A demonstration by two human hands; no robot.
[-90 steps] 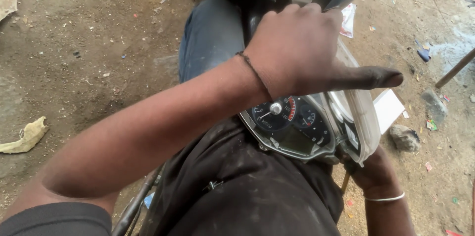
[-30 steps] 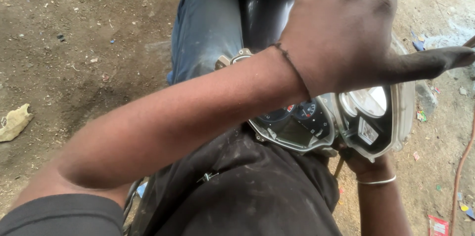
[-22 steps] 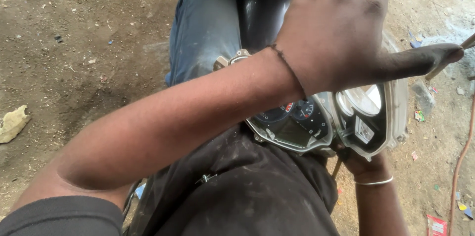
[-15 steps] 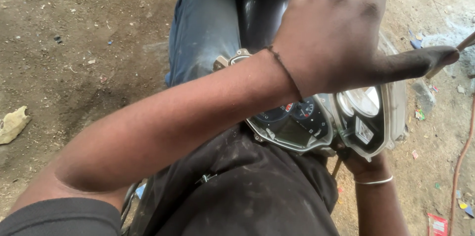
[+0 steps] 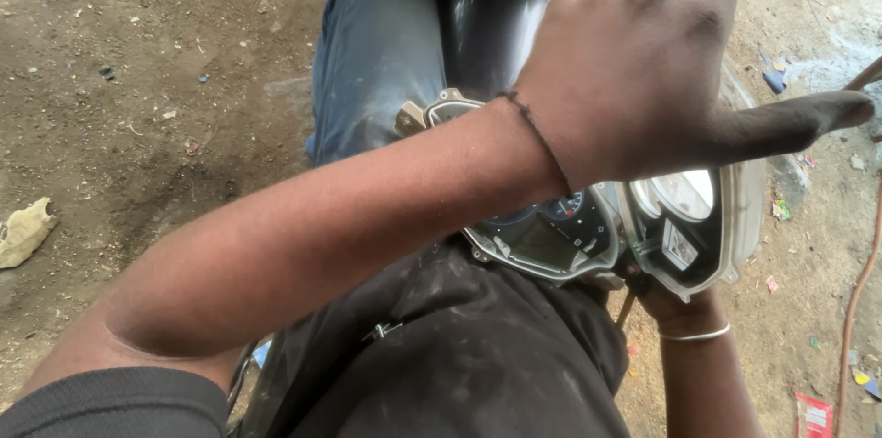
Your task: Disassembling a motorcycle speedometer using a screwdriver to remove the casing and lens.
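Left hand: closing over the top of the grey plastic instrument cluster with round dials, thumb sticking out.
Right hand: supporting the cluster from beneath, grip mostly hidden.
Cluster: resting above the lap.

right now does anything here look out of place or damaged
Yes. The instrument cluster with its dials is off any dashboard, resting loose on the person's lap, tilted, with the left hand over it and the right hand under its lower edge. Scraps of litter and a crumpled rag lie on the dirt ground.
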